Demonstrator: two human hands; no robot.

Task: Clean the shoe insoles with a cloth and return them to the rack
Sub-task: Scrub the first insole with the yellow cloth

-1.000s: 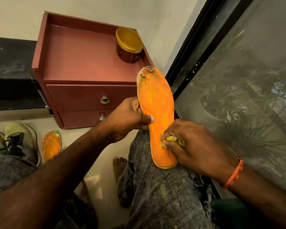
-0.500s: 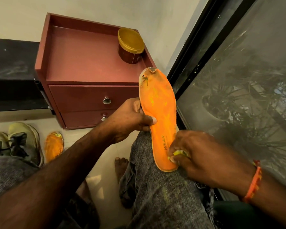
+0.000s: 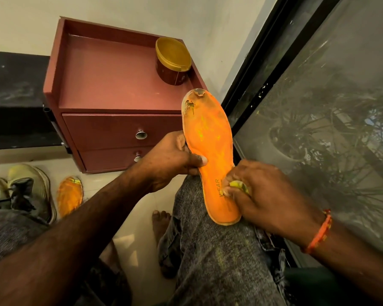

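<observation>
An orange insole (image 3: 210, 142), worn at the toe, rests heel-down on my right knee. My left hand (image 3: 170, 160) grips its left edge at mid-length, thumb across the face. My right hand (image 3: 265, 195) pinches a small yellow cloth (image 3: 238, 186) and presses it on the insole's heel part, beside printed letters. A second orange insole (image 3: 70, 195) lies on the floor at the left, next to a pair of pale shoes (image 3: 24, 191).
A red-brown two-drawer cabinet (image 3: 111, 85) stands against the wall ahead, with a gold-lidded jar (image 3: 173, 60) on top. A dark-framed glass window (image 3: 318, 107) fills the right side. A black ledge (image 3: 13, 96) runs at the left. My bare foot (image 3: 160, 221) is on the tiled floor.
My right hand with the cloth slid down the insole toward the heel, then came back up a little. The left hand kept its grip.
</observation>
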